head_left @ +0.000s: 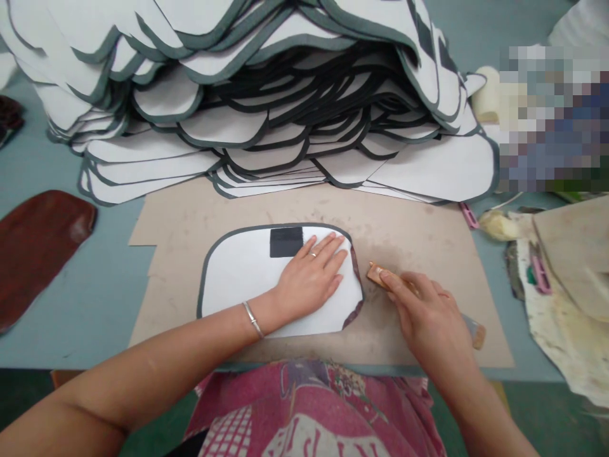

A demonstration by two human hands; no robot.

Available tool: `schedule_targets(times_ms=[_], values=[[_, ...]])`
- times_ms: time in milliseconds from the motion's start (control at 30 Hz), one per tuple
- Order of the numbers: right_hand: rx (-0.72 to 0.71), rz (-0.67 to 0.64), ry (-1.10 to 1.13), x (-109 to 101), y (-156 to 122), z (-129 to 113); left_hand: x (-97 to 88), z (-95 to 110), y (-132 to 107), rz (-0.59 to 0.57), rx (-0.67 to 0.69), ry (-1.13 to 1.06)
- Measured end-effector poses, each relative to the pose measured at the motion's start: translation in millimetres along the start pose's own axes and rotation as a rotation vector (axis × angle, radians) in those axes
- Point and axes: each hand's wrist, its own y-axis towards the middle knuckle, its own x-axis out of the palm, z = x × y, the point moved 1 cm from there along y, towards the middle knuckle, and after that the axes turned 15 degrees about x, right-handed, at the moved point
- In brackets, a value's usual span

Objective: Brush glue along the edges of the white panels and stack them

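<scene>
A white rounded panel [247,273] with a dark grey border and a black square patch [286,242] lies flat on a brown cardboard sheet [419,241]. My left hand [311,276] presses flat on the panel's right part, fingers stretched out. My right hand [423,311] grips a small brush [378,274] with a wooden handle, its tip resting by the panel's right edge, where the border looks reddish brown.
A tall pile of similar white panels [266,95] fills the back of the table. A dark brown leather piece [38,241] lies at the left. Stained cardboard and cloth [566,304] sit at the right, with a pink tool [540,270].
</scene>
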Motion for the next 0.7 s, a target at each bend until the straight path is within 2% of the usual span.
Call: schedule_targets(times_ms=[100,167,233,300,367,567,700], values=[[0.025,-0.005,0.073,2.0,-27.5,-0.4,0.6,-2.4,-0.8,0.06,-0.094,0.022],[0.032,-0.025,0.109,3.5,-42.5,-4.9,0.6,-0.2,-3.1,0.119,-0.024,-0.02],[0.049,-0.032,0.122,4.1,-48.8,-10.8,0.1,4.1,-5.4,0.157,0.107,-0.086],[0.059,-0.036,0.119,3.6,-46.3,-15.5,-0.6,8.4,-6.8,0.158,0.219,-0.138],[0.048,-0.044,0.108,1.6,-39.9,-16.9,-1.0,11.2,-7.7,0.143,0.267,-0.161],[-0.115,-0.143,0.059,-3.0,-37.6,-7.2,-0.3,16.0,-16.1,0.114,0.297,-0.196],[-0.169,-0.077,0.029,1.6,-35.9,-2.3,-1.0,18.3,-20.6,0.089,0.269,-0.206]])
